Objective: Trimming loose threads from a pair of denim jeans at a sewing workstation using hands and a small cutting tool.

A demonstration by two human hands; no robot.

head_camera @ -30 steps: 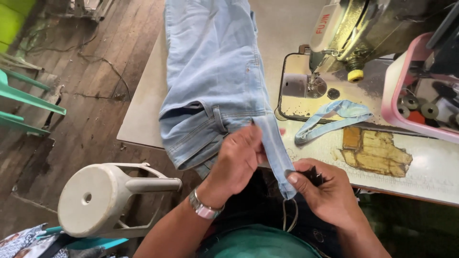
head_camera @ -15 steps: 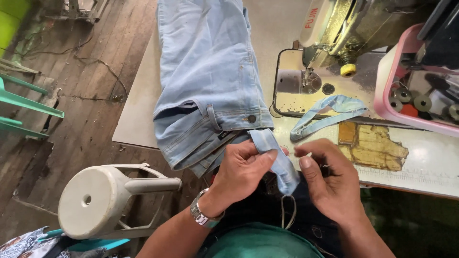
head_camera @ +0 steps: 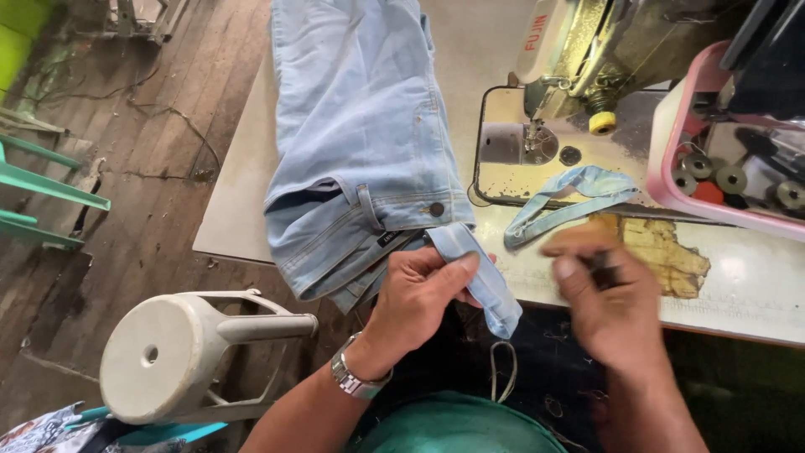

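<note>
Light blue jeans (head_camera: 356, 143) lie lengthwise on the table, their loose waistband strip (head_camera: 478, 273) hanging off its edge.

— What colour are the jeans (head_camera: 360, 143) on the worktop (head_camera: 243, 210)?
— Pale, washed blue; the denim strip (head_camera: 566, 201) near the worktop's middle matches.
— And the tray (head_camera: 671, 159) at the right edge?
— Pink, holding one red spool (head_camera: 708, 193) among grey ones.
— The stool (head_camera: 168, 352)?
— Off-white, beside green chairs (head_camera: 42, 189). The worktop itself is beige.
</note>
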